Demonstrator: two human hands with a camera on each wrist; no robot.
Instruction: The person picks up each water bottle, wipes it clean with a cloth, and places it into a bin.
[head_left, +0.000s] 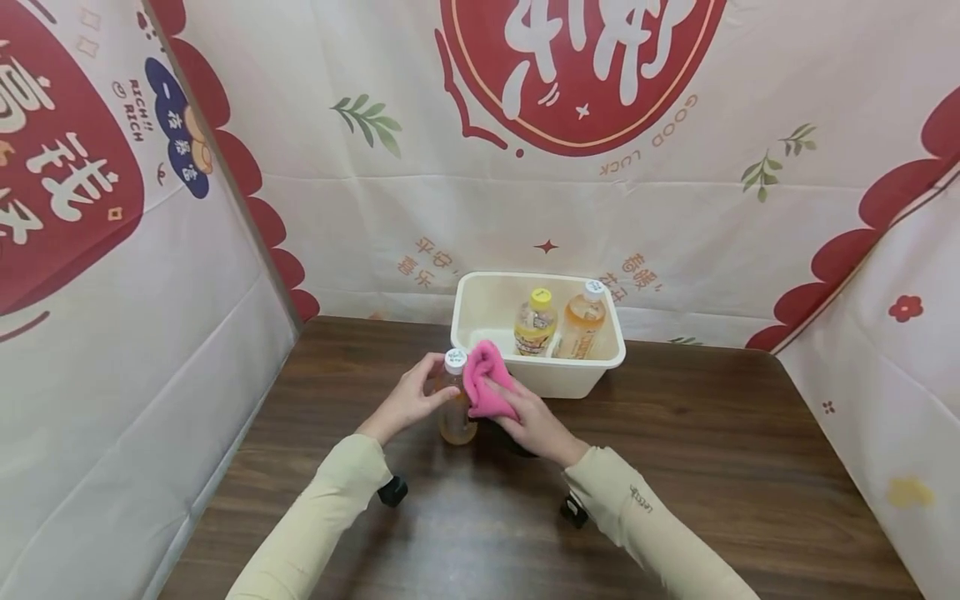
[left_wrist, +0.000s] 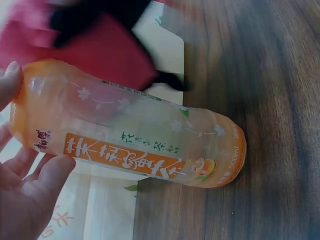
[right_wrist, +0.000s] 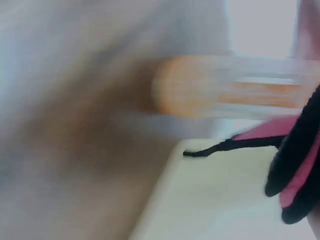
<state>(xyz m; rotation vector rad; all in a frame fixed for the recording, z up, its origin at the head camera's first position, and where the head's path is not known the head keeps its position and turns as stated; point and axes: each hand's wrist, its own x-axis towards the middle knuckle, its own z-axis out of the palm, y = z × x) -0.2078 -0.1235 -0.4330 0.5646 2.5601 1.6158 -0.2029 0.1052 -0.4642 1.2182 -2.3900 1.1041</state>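
In the head view my left hand (head_left: 405, 404) grips a clear plastic drink bottle (head_left: 457, 421) near its white-capped top, and the bottle stands upright in front of the basket. The left wrist view shows the orange label of the bottle (left_wrist: 150, 130), with thumb and fingers around its upper end. My right hand (head_left: 542, 423) holds a folded pink cloth (head_left: 487, 383) against the bottle's right side, close to the cap. Black edging and a thin black loop show on the cloth (right_wrist: 295, 175) in the right wrist view, where the bottle is blurred.
Just behind the hands stands a cream plastic basket (head_left: 558, 382) against the patterned fabric backdrop (head_left: 360, 225). Inside it are a yellow-capped bottle (head_left: 534, 327) and a white-capped bottle (head_left: 581, 325). A dark wood-grain table (head_left: 712, 450) lies under everything, with fabric walls on both sides.
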